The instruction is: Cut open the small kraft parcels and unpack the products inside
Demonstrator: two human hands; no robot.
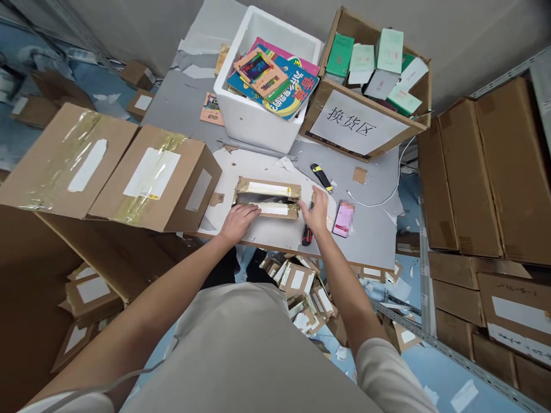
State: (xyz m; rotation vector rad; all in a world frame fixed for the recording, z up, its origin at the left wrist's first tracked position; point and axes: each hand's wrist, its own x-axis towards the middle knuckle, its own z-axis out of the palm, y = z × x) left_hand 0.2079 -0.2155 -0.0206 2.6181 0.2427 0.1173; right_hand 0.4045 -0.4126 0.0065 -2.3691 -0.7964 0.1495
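A small cardboard box [267, 188] lies on the table with its top slit and parted lengthwise, showing a dark gap. White labels and torn clear tape cover its flaps. My left hand [240, 222] grips the box's front left corner, fingers together over the edge, thumb hidden. At the right end, my right hand [316, 213] has its thumb by the box and its fingers apart. A red and black utility knife [307, 234] lies beside and partly under that hand; I see no grip on it. Behind sits a yellow and black utility knife [321, 177].
A white foam box [253, 123] of books and a carton [344, 123] of green and white boxes stand behind. A phone [343, 218] and cable [379, 203] lie right. Large taped cartons [146, 178] stand left. Shelved boxes [477, 172] flank the right; opened boxes [297, 281] litter the floor.
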